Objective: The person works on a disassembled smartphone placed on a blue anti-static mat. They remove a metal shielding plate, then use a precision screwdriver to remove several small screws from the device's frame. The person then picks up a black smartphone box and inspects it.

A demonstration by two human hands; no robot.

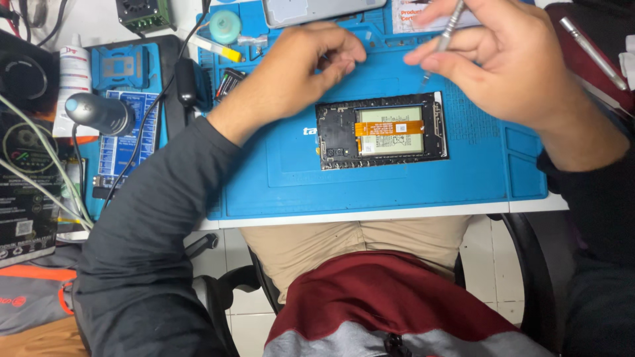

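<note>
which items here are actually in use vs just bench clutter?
In use:
- opened phone, back off, battery and orange flex cable showing
- screwdriver in right hand
- left hand, fingertips pinched above the phone
- blue repair mat under the phone

Lying about:
- white bottle
- yellow-tipped tube
- silver tool at far right
- small blue mat at left

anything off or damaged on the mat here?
Nothing looks damaged or spilled. The opened phone lies flat and square on the blue mat, back cover off, orange flex cable across the battery. The right hand holds a thin metal tool above it; the left hand rests on the mat.
</note>
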